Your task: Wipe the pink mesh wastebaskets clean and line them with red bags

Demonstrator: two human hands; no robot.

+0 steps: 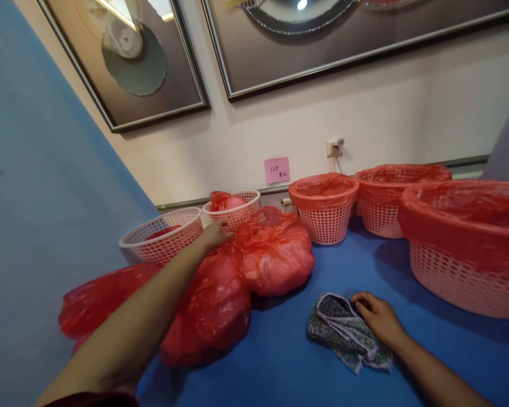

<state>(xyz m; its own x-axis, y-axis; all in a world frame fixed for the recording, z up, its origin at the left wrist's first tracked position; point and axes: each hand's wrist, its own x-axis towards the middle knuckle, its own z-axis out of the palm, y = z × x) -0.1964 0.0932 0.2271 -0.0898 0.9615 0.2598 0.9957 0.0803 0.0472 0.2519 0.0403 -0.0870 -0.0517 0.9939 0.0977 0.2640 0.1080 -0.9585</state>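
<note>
My left hand (215, 235) reaches over to the left edge of a filled red plastic bag (277, 257). Its fingers look closed on the bag's plastic, though they are partly hidden. Under my left forearm lie a second filled red bag (212, 311) and a looser red bag (106, 297). My right hand (377, 317) rests at the right side of a crumpled dark grey cloth (343, 330) with pale trimmed edges. Thumb and fingers are curled together at the cloth's upper edge. The cloth lies on the blue tabletop (280, 362).
Two white mesh baskets (163, 215) with red contents stand back left. Several baskets lined with red plastic, including a small one (326, 217) and a large one (462, 277), line the right. A pink note (276, 170) and a plugged socket (334, 148) are on the wall.
</note>
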